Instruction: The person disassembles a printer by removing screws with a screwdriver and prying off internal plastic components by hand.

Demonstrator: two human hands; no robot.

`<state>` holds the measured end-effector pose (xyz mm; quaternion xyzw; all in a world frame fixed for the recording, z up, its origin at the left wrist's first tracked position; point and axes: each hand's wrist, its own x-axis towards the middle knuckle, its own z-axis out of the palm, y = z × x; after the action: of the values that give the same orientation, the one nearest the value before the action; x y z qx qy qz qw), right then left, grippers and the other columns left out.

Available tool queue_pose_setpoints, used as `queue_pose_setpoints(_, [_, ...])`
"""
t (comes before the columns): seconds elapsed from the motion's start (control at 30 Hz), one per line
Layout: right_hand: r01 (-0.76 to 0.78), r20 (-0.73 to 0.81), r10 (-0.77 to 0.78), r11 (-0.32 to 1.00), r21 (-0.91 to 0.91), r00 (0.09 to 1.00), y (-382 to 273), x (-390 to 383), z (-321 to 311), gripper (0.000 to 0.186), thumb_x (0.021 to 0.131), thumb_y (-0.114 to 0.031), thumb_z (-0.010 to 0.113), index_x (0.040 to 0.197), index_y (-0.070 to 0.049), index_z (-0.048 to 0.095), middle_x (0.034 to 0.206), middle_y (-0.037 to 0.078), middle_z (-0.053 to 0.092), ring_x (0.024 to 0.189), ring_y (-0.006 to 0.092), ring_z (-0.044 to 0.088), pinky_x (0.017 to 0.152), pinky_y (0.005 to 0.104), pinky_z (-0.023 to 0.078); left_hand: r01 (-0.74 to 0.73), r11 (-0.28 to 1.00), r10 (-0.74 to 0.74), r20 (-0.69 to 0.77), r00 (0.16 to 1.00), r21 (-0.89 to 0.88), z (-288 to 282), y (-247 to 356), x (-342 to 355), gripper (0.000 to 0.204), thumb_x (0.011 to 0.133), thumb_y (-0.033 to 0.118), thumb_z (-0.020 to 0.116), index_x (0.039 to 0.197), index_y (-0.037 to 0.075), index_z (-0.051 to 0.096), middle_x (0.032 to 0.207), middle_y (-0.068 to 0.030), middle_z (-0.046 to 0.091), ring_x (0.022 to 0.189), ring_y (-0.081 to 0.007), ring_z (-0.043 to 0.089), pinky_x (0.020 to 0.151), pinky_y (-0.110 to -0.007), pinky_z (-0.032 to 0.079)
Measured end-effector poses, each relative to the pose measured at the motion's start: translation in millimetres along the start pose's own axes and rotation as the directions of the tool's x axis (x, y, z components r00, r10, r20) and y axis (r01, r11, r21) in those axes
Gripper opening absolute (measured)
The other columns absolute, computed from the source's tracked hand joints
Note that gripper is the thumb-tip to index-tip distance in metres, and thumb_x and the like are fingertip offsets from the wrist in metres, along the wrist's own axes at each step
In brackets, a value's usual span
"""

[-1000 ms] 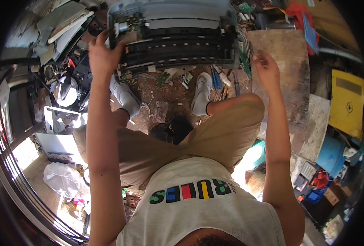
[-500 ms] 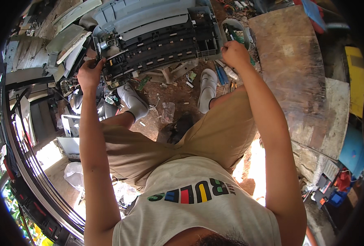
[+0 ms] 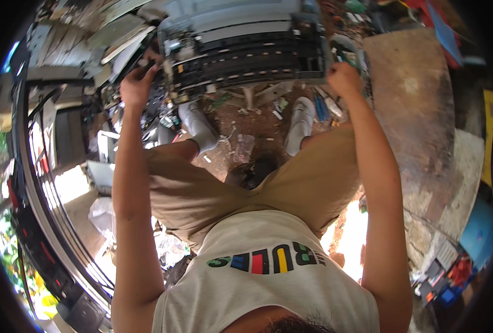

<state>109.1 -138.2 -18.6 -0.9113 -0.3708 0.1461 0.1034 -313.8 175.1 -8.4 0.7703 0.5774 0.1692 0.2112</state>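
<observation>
A: What lies at your far left?
B: A metal-edged rack [image 3: 41,183] curves down that side, with a clear plastic bag [image 3: 101,216] to the right of it.

A: And your left hand [image 3: 138,86]?
B: It is raised just beside the left side of the opened machine [image 3: 246,47], thumb and fingers bent around a dark gap or part; you cannot tell from this view whether it grips anything.

A: Where is that machine?
B: In front of you, beyond your feet, grey casing at the far side, black rollers and slots facing up. Your left shoe [image 3: 197,125] and right shoe [image 3: 300,122] are planted at its near edge.

A: Further right?
B: Blue-handled tools [image 3: 321,109] lie on the littered floor beside your right shoe. Your right hand [image 3: 345,80] is curled into a fist, clamped on the machine's right edge.

A: Past that hand?
B: A worn wooden board [image 3: 413,94], then a blue container [image 3: 478,233] and, at your far right, a yellow panel [image 3: 490,130].
</observation>
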Motion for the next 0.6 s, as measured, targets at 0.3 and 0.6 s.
queue_pose_setpoints(0.3, [0.012,0.001,-0.012,1.000,0.004,1.000,9,5,7,0.027,0.085,-0.025,0.061,0.099,-0.006,0.073,0.096,0.024,0.069,0.095,0.0422,0.065,0.084,0.0478,0.052,0.309,0.722,-0.102,0.346,0.933,-0.619,-6,-2,-14,0.048,0.093,0.032,0.068,0.126,-0.002,0.057,0.105,-0.0054,0.066,0.091,-0.0130,0.063,0.081,-0.027,0.053])
queue_pose_setpoints(0.6, [0.037,0.026,-0.035,0.997,-0.075,0.999,12,12,12,0.031,0.084,-0.027,0.061,0.102,-0.004,0.072,0.098,0.022,0.069,0.095,0.0412,0.065,0.083,0.0475,0.052,0.137,0.940,-0.058,0.251,0.966,-0.312,-25,-26,-2,0.047,0.093,0.037,0.064,0.121,0.000,0.064,0.097,-0.0100,0.070,0.080,-0.0147,0.064,0.071,-0.029,0.051])
